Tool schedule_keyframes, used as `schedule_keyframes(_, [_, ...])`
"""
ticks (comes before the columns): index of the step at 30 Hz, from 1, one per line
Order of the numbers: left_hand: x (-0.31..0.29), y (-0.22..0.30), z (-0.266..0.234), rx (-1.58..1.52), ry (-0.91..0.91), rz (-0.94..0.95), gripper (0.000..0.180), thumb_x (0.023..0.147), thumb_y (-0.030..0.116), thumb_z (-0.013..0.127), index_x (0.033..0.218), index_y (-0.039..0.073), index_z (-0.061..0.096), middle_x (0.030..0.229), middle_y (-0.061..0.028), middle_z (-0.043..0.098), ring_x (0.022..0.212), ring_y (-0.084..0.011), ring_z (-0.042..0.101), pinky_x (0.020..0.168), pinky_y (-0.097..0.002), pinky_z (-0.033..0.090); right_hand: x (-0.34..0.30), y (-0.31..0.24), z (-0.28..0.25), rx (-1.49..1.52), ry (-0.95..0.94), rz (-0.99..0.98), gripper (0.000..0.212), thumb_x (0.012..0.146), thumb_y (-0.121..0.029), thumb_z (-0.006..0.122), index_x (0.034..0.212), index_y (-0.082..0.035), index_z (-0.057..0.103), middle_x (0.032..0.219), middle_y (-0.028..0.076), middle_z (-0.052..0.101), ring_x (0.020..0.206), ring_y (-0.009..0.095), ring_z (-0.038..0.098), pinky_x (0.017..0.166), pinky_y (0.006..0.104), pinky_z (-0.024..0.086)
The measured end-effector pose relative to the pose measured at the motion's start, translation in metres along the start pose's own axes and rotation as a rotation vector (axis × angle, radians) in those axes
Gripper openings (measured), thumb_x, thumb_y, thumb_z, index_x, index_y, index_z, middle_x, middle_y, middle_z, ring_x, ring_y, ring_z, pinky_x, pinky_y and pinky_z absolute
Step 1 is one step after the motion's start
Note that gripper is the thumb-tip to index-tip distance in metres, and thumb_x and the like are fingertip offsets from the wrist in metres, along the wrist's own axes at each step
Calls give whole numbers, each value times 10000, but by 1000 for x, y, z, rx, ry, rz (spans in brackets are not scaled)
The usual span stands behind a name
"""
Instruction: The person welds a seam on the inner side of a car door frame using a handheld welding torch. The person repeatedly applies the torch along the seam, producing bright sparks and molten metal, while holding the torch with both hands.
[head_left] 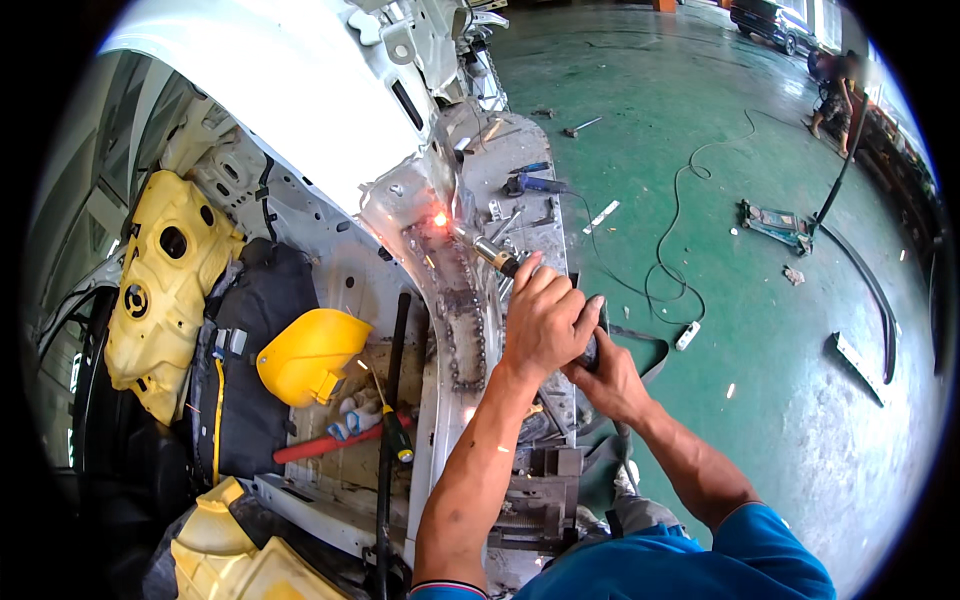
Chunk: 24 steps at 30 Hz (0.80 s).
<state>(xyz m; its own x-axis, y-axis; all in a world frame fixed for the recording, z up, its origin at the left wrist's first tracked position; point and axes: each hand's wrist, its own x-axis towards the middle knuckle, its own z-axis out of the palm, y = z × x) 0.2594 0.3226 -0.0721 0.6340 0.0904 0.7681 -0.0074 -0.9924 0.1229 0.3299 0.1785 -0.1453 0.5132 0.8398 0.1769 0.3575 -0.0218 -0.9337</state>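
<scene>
Together, the left hand [546, 318] and right hand [612, 380] gripped a torch [494, 256]; a yellow visor [310, 358] lay left, a grinder [540, 185] farther off, a power strip [687, 336] right.

From a distance, I held both bare forearms [470, 465] stretched forward and converging, the left hand [545, 318] curled foremost, the right hand [614, 378] gripping just behind it.
</scene>
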Motion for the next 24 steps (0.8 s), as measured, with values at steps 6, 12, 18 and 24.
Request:
schedule_keyframes(6, [5,-4,-2,-5,24,7,314,887,194,769,648,54,622,686,-84,548,775,-305,589,1097,-551,445,5,-6,-2,-14,-12,-10,523,907,-288,800,1250,25,560,864,328,698,835,538,687,717,538,538])
schedule_keyframes(12, [6,-8,-2,-6,37,0,323,891,191,773,644,51,619,679,-85,544,768,-305,585,1084,-545,448,8,-11,-2,-21,-24,9,507,909,-300,805,1208,26,555,906,340,702,914,566,672,745,565,539])
schedule_keyframes(18, [7,-9,-1,4,36,5,330,895,194,773,642,52,616,677,-82,542,767,-304,584,1078,-547,448,12,-12,-3,-30,-39,28,508,906,-304,810,1197,23,552,902,341,698,913,570,664,746,580,535])
schedule_keyframes(24, [7,-9,-1,-10,30,-6,317,890,197,768,644,61,621,687,-83,556,779,-293,592,1104,-545,442,12,-12,-4,-59,-35,17,499,908,-297,805,1194,18,545,891,341,697,899,573,662,739,592,529])
